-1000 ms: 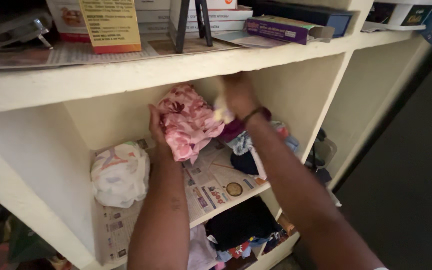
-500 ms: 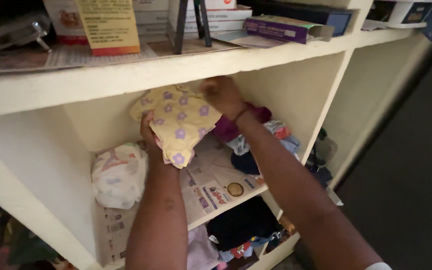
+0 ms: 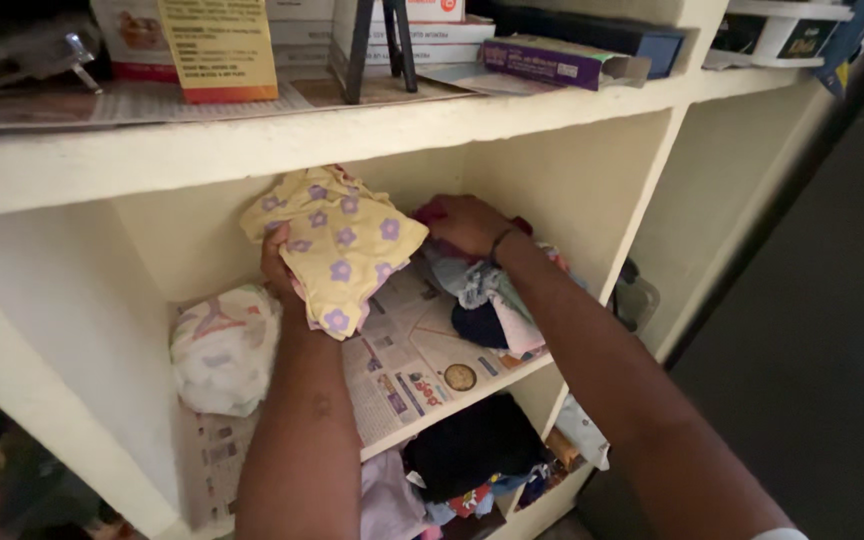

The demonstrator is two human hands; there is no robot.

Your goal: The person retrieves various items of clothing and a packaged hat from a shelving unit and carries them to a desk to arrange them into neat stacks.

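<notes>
Inside a cream shelf compartment my left hand (image 3: pixel 277 268) holds up a folded stack of small clothes, topped by a yellow cloth with purple flowers (image 3: pixel 337 245); a pink edge shows beneath it. My right hand (image 3: pixel 467 222) rests palm down on a pile of mixed clothes (image 3: pixel 492 295) at the right side of the same shelf, touching a dark magenta piece. A dark band circles that wrist. Whether the right fingers grip cloth is hidden.
Newspaper (image 3: pixel 412 350) lines the shelf board. A white bundled cloth (image 3: pixel 224 350) lies at the left. Boxes (image 3: pixel 217 45) and a purple carton (image 3: pixel 552 60) stand on the shelf above. More clothes (image 3: pixel 472 455) fill the compartment below. A dark floor lies to the right.
The yellow flowered cloth was laid over the pink floral one in my left hand. My right hand then dropped from the top of the stack to the pile at the right.
</notes>
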